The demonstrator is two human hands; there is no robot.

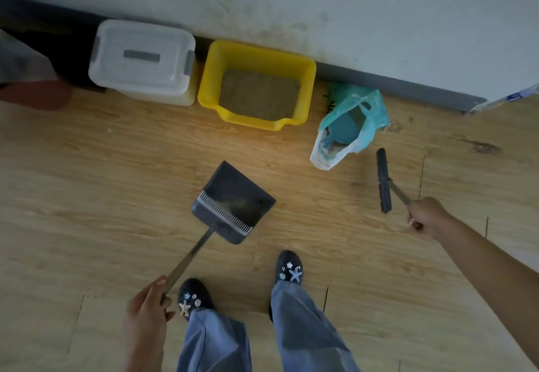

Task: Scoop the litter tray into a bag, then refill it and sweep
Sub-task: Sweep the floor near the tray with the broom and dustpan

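Head camera looks straight down on a pale wood-grain plank floor (116, 182) that meets a scuffed, off-white wall (320, 7) along a dark grey skirting board (393, 86). Against the skirting stands the yellow litter tray (210, 80), a rectangular plastic tub with a lowered lip on its near side, its bottom covered by grainy brown-grey litter (259, 94). Touching its left side is a translucent white storage box (143, 59) with a clipped lid and grey latches. Just right of the tray a thin, crumpled plastic bag (350, 126), teal over white, lies open on the floor. A dark grey dustpan (233, 202) with a white comb edge sits flat on the planks in front of the tray, some dusty grit inside it. The left hand (147, 301) grips its long metal handle, fingers wrapped round it. The right hand (427, 218) is curled round a broom's metal shaft, the narrow dark broom head (383, 180) near the bag. Blue jeans and dark clogs (288, 268) with starfish charms stand below.
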